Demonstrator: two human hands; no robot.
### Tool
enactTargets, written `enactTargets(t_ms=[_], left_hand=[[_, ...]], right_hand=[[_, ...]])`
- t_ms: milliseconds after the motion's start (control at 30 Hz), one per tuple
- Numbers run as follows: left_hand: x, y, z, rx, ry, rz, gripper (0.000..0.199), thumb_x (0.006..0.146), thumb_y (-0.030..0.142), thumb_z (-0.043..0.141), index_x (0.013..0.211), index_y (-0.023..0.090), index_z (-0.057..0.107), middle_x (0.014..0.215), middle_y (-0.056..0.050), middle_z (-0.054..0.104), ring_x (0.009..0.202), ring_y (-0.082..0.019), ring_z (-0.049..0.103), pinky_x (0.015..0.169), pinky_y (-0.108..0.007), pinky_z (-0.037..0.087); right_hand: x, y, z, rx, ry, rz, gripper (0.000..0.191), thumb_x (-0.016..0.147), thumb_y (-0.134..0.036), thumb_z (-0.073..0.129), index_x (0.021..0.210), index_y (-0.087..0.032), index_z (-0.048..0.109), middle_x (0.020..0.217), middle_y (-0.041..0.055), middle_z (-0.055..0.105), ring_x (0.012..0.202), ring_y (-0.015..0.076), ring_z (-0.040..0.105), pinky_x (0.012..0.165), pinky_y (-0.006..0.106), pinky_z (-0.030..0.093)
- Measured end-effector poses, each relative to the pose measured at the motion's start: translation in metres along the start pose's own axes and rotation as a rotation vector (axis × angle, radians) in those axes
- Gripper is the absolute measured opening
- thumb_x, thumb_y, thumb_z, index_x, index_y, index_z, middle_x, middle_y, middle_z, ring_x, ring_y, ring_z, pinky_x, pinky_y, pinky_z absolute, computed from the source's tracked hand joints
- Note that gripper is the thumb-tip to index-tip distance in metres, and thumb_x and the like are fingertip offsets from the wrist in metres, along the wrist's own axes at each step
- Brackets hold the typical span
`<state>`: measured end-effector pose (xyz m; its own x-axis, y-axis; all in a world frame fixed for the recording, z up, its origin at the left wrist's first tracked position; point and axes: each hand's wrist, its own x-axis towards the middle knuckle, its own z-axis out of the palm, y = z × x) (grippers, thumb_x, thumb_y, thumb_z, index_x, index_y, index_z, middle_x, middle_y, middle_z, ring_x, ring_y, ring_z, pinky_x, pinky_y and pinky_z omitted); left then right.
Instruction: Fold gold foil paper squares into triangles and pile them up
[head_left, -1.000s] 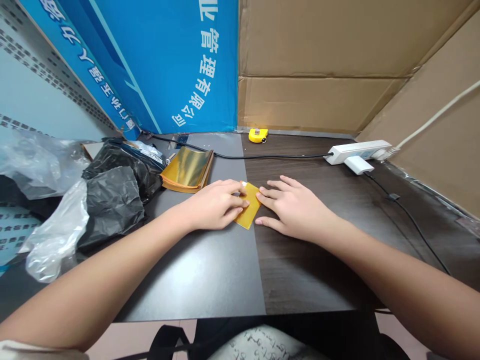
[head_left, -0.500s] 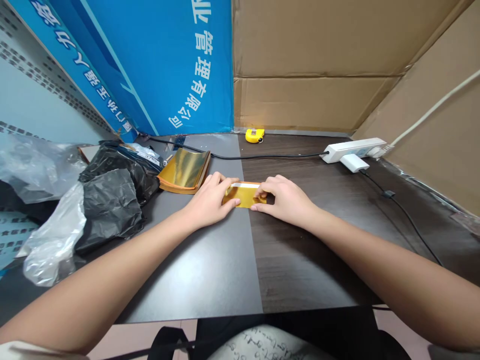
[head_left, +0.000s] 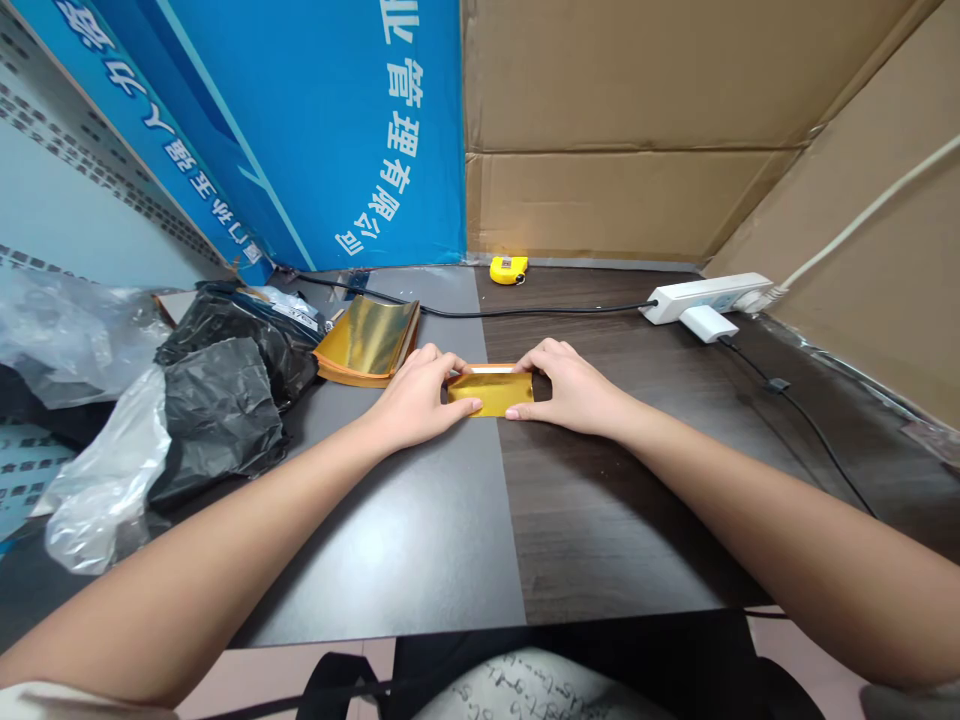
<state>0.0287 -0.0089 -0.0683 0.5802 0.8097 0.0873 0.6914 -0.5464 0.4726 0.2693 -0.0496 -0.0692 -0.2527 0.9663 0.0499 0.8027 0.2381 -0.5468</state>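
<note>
A small gold foil sheet point(head_left: 491, 393) with a white strip and a thin orange line along its far edge lies at the middle of the table. My left hand point(head_left: 421, 397) grips its left end, thumb on the near edge and fingers at the far edge. On the right end, my right hand point(head_left: 571, 393) pinches it the same way, thumb near and fingertips on the white strip. Left of my left hand sits a stack of gold sheets point(head_left: 369, 338) with orange edges, slightly curled.
A yellow tape measure point(head_left: 508, 270) rests by the cardboard wall point(head_left: 600, 200). A white power strip point(head_left: 705, 296) with a plugged-in adapter stands at right, its black cable point(head_left: 540, 312) crossing the back. Crumpled black bags point(head_left: 225, 400) and clear plastic bags point(head_left: 105, 480) lie at left.
My right hand's fingers have shifted from over the sheet's right part to its far edge. More of the gold surface shows. My left hand has barely moved.
</note>
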Motion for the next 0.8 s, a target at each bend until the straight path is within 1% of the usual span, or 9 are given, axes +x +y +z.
enactTargets(t_ms=[100, 200, 267, 333, 433, 500, 567, 700, 800], left_hand=[[0.001, -0.003, 0.002, -0.030, 0.030, 0.066, 0.028, 0.084, 0.039, 0.073, 0.098, 0.018, 0.064, 0.098, -0.005, 0.054, 0.098, -0.023, 0.056, 0.089, -0.038, 0.048], [0.001, -0.006, 0.001, -0.048, 0.005, 0.145, 0.019, 0.087, 0.034, 0.069, 0.090, 0.018, 0.060, 0.095, -0.004, 0.058, 0.093, -0.021, 0.056, 0.085, -0.035, 0.046], [0.002, -0.007, -0.001, -0.055, -0.044, 0.179, 0.014, 0.088, 0.030, 0.067, 0.089, 0.019, 0.059, 0.091, -0.002, 0.060, 0.089, -0.020, 0.057, 0.081, -0.033, 0.045], [0.002, -0.007, -0.004, -0.061, -0.080, 0.197, 0.011, 0.088, 0.027, 0.067, 0.090, 0.019, 0.061, 0.090, -0.002, 0.062, 0.088, -0.019, 0.058, 0.080, -0.032, 0.044], [0.002, -0.005, -0.009, -0.053, -0.104, 0.209, 0.007, 0.087, 0.023, 0.066, 0.092, 0.019, 0.063, 0.089, -0.002, 0.063, 0.089, -0.020, 0.059, 0.078, -0.031, 0.043], [0.001, -0.004, -0.011, -0.045, -0.112, 0.220, 0.006, 0.086, 0.022, 0.066, 0.090, 0.018, 0.064, 0.087, -0.002, 0.063, 0.087, -0.020, 0.059, 0.077, -0.031, 0.043], [0.000, -0.004, -0.011, -0.044, -0.113, 0.237, 0.004, 0.087, 0.021, 0.065, 0.089, 0.018, 0.064, 0.087, -0.002, 0.062, 0.085, -0.019, 0.059, 0.077, -0.031, 0.043], [-0.004, -0.008, -0.008, -0.064, -0.081, 0.275, 0.004, 0.090, 0.020, 0.060, 0.089, 0.018, 0.064, 0.088, -0.003, 0.063, 0.087, -0.019, 0.060, 0.078, -0.030, 0.045], [-0.006, -0.013, -0.005, -0.088, -0.060, 0.306, 0.008, 0.091, 0.021, 0.059, 0.093, 0.019, 0.066, 0.092, -0.004, 0.064, 0.091, -0.019, 0.062, 0.081, -0.031, 0.048]], right_hand=[[0.001, 0.002, 0.000, 0.000, 0.006, -0.019, 0.038, 0.069, -0.037, 0.089, 0.092, -0.020, 0.064, 0.102, 0.0066, 0.060, 0.103, 0.0283, 0.055, 0.087, 0.041, 0.048], [0.002, 0.004, 0.002, -0.004, 0.012, -0.054, 0.037, 0.069, -0.039, 0.089, 0.086, -0.020, 0.062, 0.098, 0.0061, 0.059, 0.099, 0.0273, 0.054, 0.083, 0.038, 0.047], [0.004, 0.007, 0.002, -0.001, 0.003, -0.094, 0.034, 0.072, -0.040, 0.087, 0.082, -0.020, 0.062, 0.097, 0.0062, 0.059, 0.096, 0.0265, 0.054, 0.083, 0.038, 0.047], [0.005, 0.010, 0.000, 0.021, -0.017, -0.157, 0.029, 0.076, -0.040, 0.084, 0.081, -0.020, 0.063, 0.100, 0.0071, 0.060, 0.098, 0.0261, 0.054, 0.085, 0.039, 0.046], [0.008, 0.015, -0.003, 0.063, -0.075, -0.258, 0.015, 0.085, -0.033, 0.075, 0.085, -0.020, 0.067, 0.104, 0.0078, 0.061, 0.101, 0.0257, 0.055, 0.091, 0.041, 0.045], [0.008, 0.017, -0.004, 0.069, -0.089, -0.304, 0.010, 0.087, -0.030, 0.071, 0.087, -0.020, 0.068, 0.103, 0.0077, 0.062, 0.101, 0.0254, 0.056, 0.091, 0.041, 0.045], [0.005, 0.019, -0.004, 0.069, -0.059, -0.337, 0.010, 0.088, -0.029, 0.069, 0.088, -0.020, 0.069, 0.102, 0.0078, 0.063, 0.101, 0.0252, 0.056, 0.090, 0.041, 0.046], [-0.002, 0.020, 0.001, 0.059, 0.050, -0.366, 0.011, 0.092, -0.031, 0.067, 0.091, -0.021, 0.070, 0.101, 0.0076, 0.067, 0.098, 0.0244, 0.057, 0.087, 0.041, 0.048], [-0.006, 0.020, 0.002, 0.022, 0.065, -0.398, 0.013, 0.094, -0.033, 0.066, 0.091, -0.021, 0.072, 0.099, 0.0072, 0.070, 0.096, 0.0243, 0.058, 0.086, 0.041, 0.050]])
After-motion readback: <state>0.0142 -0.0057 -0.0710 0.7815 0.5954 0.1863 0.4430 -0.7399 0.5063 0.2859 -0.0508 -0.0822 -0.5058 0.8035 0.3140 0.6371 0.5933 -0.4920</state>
